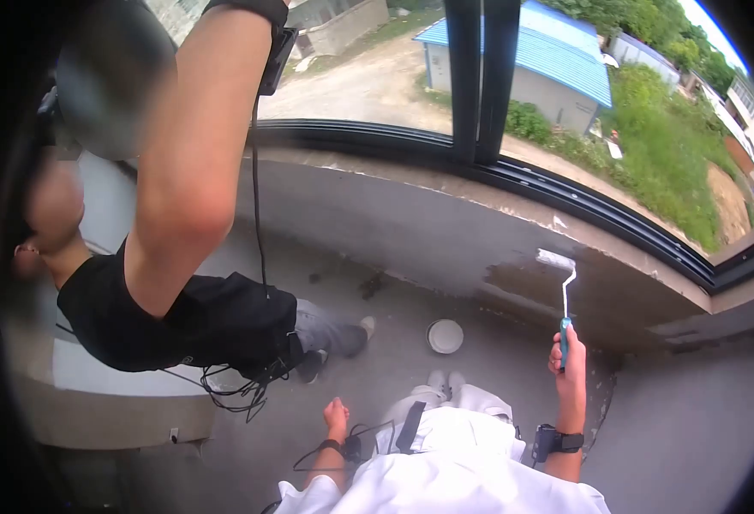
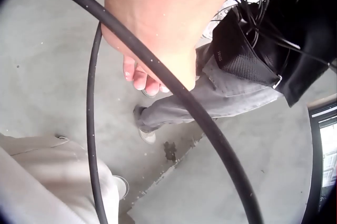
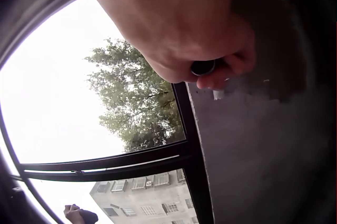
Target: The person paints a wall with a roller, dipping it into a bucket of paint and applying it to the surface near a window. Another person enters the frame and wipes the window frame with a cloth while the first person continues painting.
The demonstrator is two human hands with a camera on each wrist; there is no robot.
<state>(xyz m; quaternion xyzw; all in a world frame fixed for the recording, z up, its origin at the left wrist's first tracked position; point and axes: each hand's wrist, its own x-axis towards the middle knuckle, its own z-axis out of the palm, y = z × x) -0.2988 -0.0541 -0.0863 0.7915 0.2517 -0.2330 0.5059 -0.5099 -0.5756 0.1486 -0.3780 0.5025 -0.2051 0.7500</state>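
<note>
A paint roller with a white sleeve (image 1: 556,259) lies against the grey wall below the window, at the left part of a dark wet patch (image 1: 527,287). My right hand (image 1: 571,355) grips its teal handle (image 1: 564,343); in the right wrist view the hand (image 3: 210,50) is curled round the handle, whose dark round end (image 3: 203,68) shows. My left hand (image 1: 336,418) hangs at my left side with its fingers loosely bent and holds nothing. In the left wrist view a black cable crosses in front of that hand (image 2: 152,40).
A round white bucket (image 1: 445,336) stands on the floor ahead of my feet. At the left another person in a black shirt (image 1: 188,325) stands with one arm raised and cables at the waist. The black window frame (image 1: 600,193) runs above the wall.
</note>
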